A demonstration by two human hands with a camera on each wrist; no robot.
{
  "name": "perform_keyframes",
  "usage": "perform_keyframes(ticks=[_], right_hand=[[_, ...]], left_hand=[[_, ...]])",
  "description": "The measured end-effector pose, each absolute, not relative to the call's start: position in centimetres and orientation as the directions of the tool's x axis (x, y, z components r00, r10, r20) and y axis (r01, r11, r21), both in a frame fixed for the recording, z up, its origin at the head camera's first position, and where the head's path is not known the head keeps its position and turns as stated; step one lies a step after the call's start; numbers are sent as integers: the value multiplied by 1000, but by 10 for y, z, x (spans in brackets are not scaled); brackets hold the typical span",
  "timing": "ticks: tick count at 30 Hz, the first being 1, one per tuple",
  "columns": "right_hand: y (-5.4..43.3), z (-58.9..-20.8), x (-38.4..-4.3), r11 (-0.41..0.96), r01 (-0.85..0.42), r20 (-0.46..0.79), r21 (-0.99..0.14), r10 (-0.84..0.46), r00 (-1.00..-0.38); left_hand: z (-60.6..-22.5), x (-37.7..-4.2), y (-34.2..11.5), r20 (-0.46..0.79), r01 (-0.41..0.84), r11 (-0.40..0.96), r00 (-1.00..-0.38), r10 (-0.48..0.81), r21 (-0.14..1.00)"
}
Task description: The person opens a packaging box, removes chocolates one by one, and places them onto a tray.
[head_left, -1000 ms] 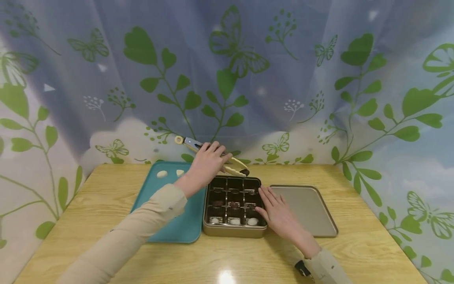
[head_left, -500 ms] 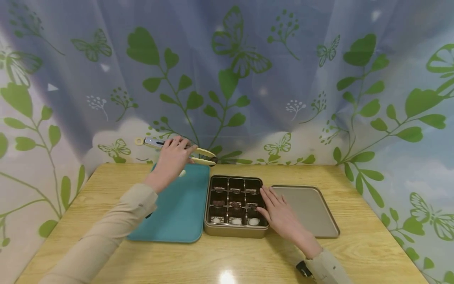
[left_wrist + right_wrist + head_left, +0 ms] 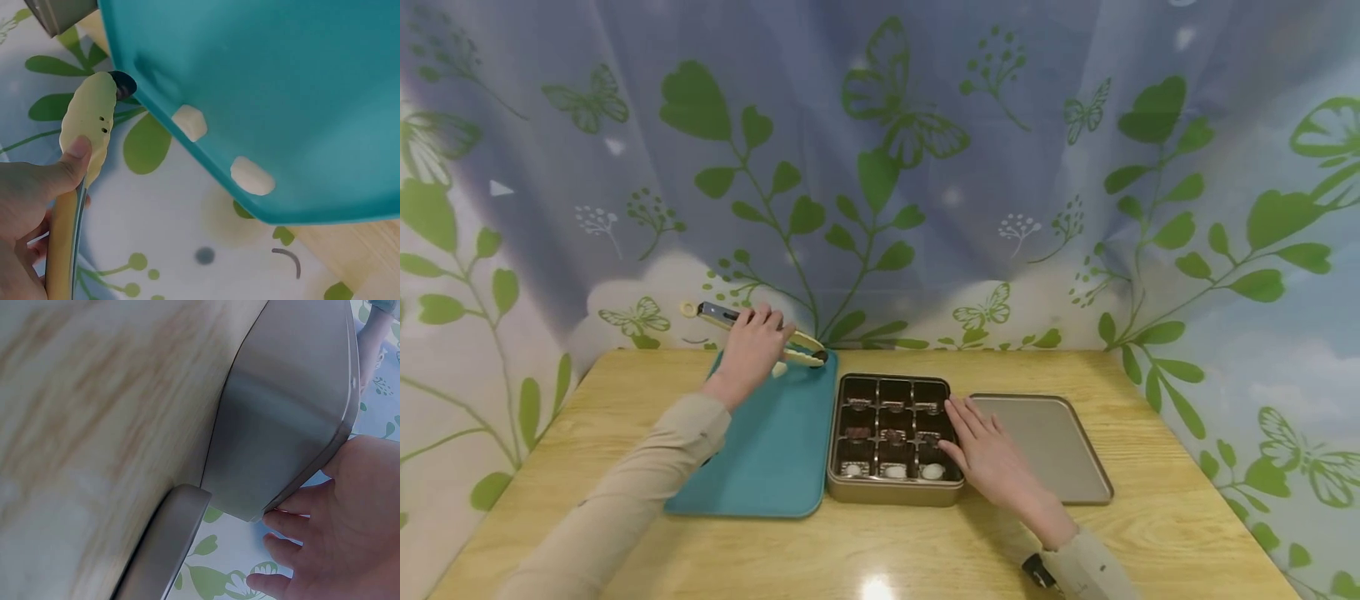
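My left hand grips a pair of cream-tipped tongs by the handles. A dark chocolate piece is pinched between the tong tips, over the far right corner of the teal tray. Two white pieces, one blocky and one rounded, lie at the tray's far edge in the left wrist view. My right hand rests with extended fingers on the right rim of the metal box. Inside the box is a dark divided insert; white pieces fill its front row, brown pieces its middle row.
A flat metal lid lies on the wooden table to the right of the box, partly behind my right hand. The tray stands close along the box's left side. A patterned curtain hangs right behind the table.
My left hand has carried the tongs and the dark chocolate piece left from above the box's back edge, then lowered them to the tray's far right corner. My right hand stays at the box.
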State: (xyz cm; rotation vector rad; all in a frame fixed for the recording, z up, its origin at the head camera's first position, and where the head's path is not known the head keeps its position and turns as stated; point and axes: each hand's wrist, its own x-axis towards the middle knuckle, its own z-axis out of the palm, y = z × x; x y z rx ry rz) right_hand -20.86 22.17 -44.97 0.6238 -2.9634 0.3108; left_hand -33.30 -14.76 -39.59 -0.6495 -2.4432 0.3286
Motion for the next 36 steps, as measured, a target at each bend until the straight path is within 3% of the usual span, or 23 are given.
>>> perform_keyframes(ticks=[8, 17, 25, 36], right_hand=[[218, -451, -208, 892, -417, 131, -175, -398, -908], [216, -452, -207, 889, -422, 146, -177, -401, -904], [218, -450, -207, 891, -410, 137, -195, -390, -911], [221, -450, -206, 888, -415, 168, -197, -386, -907]], left_hand=[[-409, -337, -148, 407, 345, 852, -765, 499, -394], [-407, -330, -153, 371, 330, 901, -828, 419, -280], [-398, -304, -166, 439, 344, 919, -807, 395, -195], [-391, -266, -162, 522, 457, 862, -692, 499, -218]])
